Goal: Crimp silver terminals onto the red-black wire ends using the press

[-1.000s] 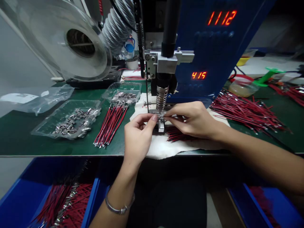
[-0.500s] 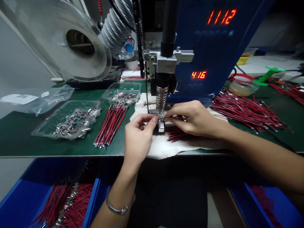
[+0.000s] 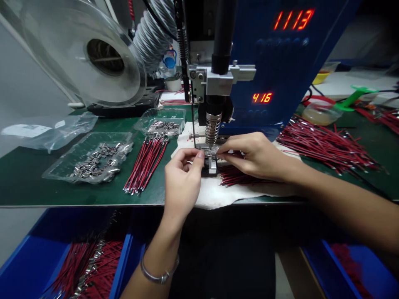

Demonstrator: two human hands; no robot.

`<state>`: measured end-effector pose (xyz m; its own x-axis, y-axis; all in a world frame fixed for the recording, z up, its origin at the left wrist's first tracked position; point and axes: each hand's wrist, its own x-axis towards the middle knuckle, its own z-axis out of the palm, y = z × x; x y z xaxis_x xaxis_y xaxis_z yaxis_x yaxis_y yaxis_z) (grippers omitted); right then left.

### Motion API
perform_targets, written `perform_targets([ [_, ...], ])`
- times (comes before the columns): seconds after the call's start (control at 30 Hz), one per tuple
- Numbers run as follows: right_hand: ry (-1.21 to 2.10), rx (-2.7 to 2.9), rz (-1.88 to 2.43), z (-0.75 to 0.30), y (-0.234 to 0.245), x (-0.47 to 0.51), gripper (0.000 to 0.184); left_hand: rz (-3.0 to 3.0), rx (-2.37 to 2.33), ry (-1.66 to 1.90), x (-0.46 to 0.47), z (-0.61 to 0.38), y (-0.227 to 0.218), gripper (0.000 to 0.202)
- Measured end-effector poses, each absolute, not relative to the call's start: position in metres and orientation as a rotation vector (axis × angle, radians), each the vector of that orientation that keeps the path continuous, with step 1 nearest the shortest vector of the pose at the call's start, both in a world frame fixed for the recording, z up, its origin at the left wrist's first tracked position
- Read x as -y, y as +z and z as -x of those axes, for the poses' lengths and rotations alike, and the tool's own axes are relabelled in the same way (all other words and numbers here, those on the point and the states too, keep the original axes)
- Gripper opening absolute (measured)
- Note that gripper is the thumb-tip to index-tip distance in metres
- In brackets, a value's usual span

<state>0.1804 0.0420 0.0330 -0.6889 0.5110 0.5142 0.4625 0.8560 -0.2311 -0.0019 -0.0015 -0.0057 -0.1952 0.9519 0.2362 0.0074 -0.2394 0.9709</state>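
Note:
My left hand [image 3: 183,176] is closed in a pinch, its thumb and index finger at the left side of a small metal fixture [image 3: 212,166]. From the right, my right hand [image 3: 257,155] pinches close to the same fixture, fingertips pressed together. What either hand holds is too small and hidden to make out. Directly above the fixture stands the spring-wrapped tip [image 3: 213,128] of a soldering machine [image 3: 246,120]. Red and black wires [image 3: 232,176] lie on a white cloth [image 3: 215,195] beneath my right hand.
Left on the green table sit two clear trays [image 3: 56,172] of small metal cylinders and a wire bundle [image 3: 146,164]. A large wire pile [image 3: 327,143] lies right. Blue bins [image 3: 120,265] with wired parts are below the table edge. A clear reel [image 3: 131,83] stands back left.
The machine's upper red display has gone from 1112 to 1113. Both hands keep nearly the same place and pinch; the view has shifted very slightly.

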Motion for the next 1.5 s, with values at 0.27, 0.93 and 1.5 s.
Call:
perform_targets([
  [0.27,0.131,2.435,0.728,-0.1784,0.0338,-0.0401,0.014,-1.247,-1.195,1.555,0.0020,0.0014,-0.0046,0.020],
  [0.93,0.125,2.433,0.718,-0.1799,0.0333,-0.0401,0.012,-1.254,-1.152,1.566,0.0029,0.0029,-0.0076,0.024],
  [1.5,0.100,2.443,0.725,-0.1795,0.0327,-0.0406,0.013,-1.235,-1.157,1.561,0.0031,0.0019,-0.0077,0.025],
])
